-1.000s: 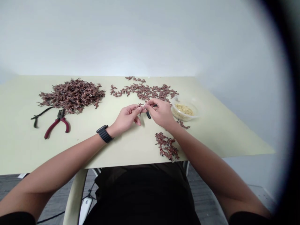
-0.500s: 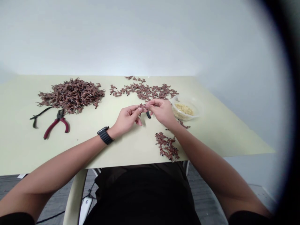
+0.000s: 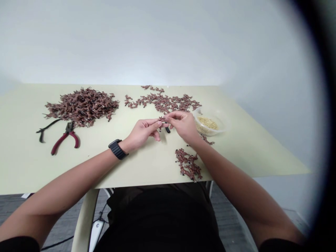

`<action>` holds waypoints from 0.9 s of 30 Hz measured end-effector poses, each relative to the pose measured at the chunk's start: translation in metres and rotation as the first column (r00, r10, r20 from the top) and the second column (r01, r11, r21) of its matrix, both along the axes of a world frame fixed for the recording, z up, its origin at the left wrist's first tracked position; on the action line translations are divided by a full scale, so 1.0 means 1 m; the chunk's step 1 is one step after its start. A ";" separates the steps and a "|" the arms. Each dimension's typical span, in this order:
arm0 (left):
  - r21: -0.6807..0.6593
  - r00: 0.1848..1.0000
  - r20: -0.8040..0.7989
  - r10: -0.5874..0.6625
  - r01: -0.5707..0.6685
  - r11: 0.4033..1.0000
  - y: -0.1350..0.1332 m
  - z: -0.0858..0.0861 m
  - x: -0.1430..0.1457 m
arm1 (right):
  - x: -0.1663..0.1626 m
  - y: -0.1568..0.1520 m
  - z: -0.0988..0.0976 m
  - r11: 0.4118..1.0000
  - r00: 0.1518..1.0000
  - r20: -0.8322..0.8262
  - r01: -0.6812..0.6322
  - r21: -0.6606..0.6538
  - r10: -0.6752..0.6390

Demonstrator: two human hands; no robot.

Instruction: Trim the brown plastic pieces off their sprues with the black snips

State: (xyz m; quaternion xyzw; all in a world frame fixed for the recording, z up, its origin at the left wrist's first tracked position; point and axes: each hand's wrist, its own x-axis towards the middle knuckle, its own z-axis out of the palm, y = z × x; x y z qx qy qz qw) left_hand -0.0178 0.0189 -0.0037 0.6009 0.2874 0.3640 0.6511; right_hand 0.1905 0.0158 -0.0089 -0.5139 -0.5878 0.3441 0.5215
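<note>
My left hand (image 3: 143, 131) and my right hand (image 3: 182, 125) meet over the middle of the pale table (image 3: 147, 164). Their fingertips pinch one small brown piece (image 3: 162, 120) between them, and a short dark part (image 3: 167, 130) hangs below it. A black watch (image 3: 117, 149) sits on my left wrist. A spread of the same brown pieces (image 3: 164, 101) lies just behind my hands. A small heap of them (image 3: 188, 163) lies under my right forearm near the table's front edge.
A large pile of brown pieces (image 3: 82, 105) sits at the back left. Red-handled pliers (image 3: 65, 137) and a black tool (image 3: 45, 127) lie in front of it. A clear bowl of small yellowish bits (image 3: 210, 122) stands right of my right hand.
My hands stay together on the small piece, with only slight finger movement. The view has shifted a little.
</note>
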 end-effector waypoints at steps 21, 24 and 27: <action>0.341 0.967 -0.182 0.176 -0.106 0.934 0.001 -0.013 0.004 | 0.001 0.002 -0.006 0.976 0.980 -0.190 -0.102 -0.194 0.065; 0.349 0.972 -0.154 0.179 -0.116 0.930 0.000 -0.011 0.004 | 0.001 0.002 -0.004 0.976 0.977 -0.211 -0.085 -0.202 0.041; 0.338 0.980 -0.143 0.142 -0.086 0.937 -0.001 -0.008 0.003 | 0.002 0.003 -0.003 0.962 0.963 -0.262 -0.125 -0.245 0.059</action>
